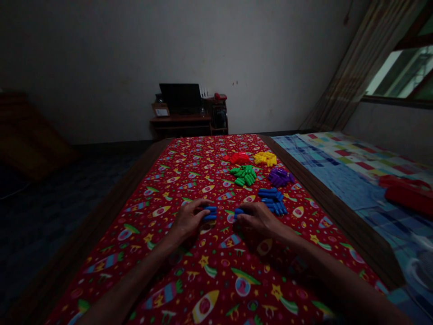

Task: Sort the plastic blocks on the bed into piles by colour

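My left hand [190,218] is closed on small blue plastic pieces [212,213], tube-like and side by side, just above or on the red patterned cloth. Facing it across a short gap, my right hand [257,217] pinches another blue piece or two [237,212]; the fingers partly cover them. Just beyond my right hand lies a pile of blue pieces [275,201]. Farther back are piles of green pieces [244,175], purple pieces [280,177], red pieces [239,158] and yellow pieces [265,158].
The cloth [162,180] with rocket prints covers a long table with a dark wooden edge [358,230]. To the right is a bed with checked bedding [314,162] and a red bag [409,198]. A desk with a monitor [181,97] stands against the far wall.
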### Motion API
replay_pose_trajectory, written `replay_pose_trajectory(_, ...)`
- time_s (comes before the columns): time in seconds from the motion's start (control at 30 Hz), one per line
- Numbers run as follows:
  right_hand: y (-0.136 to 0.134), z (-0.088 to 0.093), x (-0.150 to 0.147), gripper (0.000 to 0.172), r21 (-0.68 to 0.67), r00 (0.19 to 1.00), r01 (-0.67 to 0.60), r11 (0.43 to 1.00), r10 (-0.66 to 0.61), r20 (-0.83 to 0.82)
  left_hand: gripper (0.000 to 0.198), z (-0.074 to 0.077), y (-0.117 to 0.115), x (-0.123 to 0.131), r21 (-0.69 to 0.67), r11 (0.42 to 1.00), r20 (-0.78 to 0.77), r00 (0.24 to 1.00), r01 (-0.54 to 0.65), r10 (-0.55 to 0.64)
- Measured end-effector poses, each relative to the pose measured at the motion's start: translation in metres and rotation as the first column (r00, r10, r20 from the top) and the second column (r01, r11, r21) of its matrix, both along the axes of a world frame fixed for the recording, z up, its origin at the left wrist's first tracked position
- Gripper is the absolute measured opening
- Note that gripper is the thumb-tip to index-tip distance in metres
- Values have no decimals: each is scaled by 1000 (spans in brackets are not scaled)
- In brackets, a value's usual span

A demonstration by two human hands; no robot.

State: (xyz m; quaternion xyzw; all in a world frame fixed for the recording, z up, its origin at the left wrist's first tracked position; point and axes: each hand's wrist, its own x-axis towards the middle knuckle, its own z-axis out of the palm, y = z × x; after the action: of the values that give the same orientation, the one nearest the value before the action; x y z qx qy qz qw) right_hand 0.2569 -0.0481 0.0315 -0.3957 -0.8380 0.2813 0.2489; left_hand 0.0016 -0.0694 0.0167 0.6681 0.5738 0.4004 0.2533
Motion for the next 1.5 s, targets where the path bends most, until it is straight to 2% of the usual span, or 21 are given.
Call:
replay_pose_trajectory(0.07, 1, -3, 22, 24, 119, 996, 90, 989, -87, -26, 27, 0, 2, -2, -34, 999, 17, 1000, -11, 11)
replay_pose_trajectory(0.17, 5, -11, 60, 29, 266, 960, 280, 922, -266, -89, 31, 0, 3, -1, -52, 998, 22, 1000, -19, 20)
replay_pose_trajectory(0.27, 10, -20, 92, 30, 306, 908, 416, 856, -407, -97, 31, 0, 2, 1, -60, 998, 24, 1000, 5, -3)
replay_pose_trajectory(0.33, 13, -26, 106, 29, 302, 890, 452, 840, -447, -87, 28, -2, 4, 3, -51, 998, 22, 1000, 22, -21)
replay_pose_trajectory(0.47, 20, -37, 116, 27, 330, 892, 448, 831, -442, -99, 22, -5, 10, 14, -51, 998, 22, 999, 29, -28)
replay_pose_trajectory(0.57, 23, -41, 117, 27, 390, 901, 430, 815, -417, -122, 20, -6, 20, 34, -50, 993, 62, 992, 111, -108)
replay_pose_trajectory(0.67, 24, -39, 117, 27, 418, 892, 446, 791, -431, -136, 18, -10, 37, 63, -12, 983, 110, 977, 185, -183)
replay_pose_trajectory(0.8, 21, -29, 115, 26, 409, 883, 462, 787, -449, -135, 19, -21, 64, 99, -41, 979, 171, 966, 202, -192)
replay_pose_trajectory(0.9, 19, -25, 112, 27, 396, 884, 462, 794, -445, -140, 19, -28, 79, 114, -73, 974, 221, 956, 213, -193)
replay_pose_trajectory(1.13, 21, -35, 111, 29, 338, 863, 506, 794, -473, -179, 23, -39, 91, 120, -40, 946, 326, 899, 321, -291)
replay_pose_trajectory(1.33, 20, -32, 109, 29, 319, 853, 521, 791, -490, -179, 31, -45, 91, 131, 16, 970, 231, 943, 243, -240)
replay_pose_trajectory(1.4, 16, -28, 111, 29, 342, 869, 493, 800, -471, -150, 30, -43, 89, 133, 39, 975, 177, 959, 219, -223)
replay_pose_trajectory(1.5, 5, -27, 121, 34, 388, 923, 370, 844, -381, -52, 21, -38, 84, 130, 84, 973, 123, 967, 216, -225)
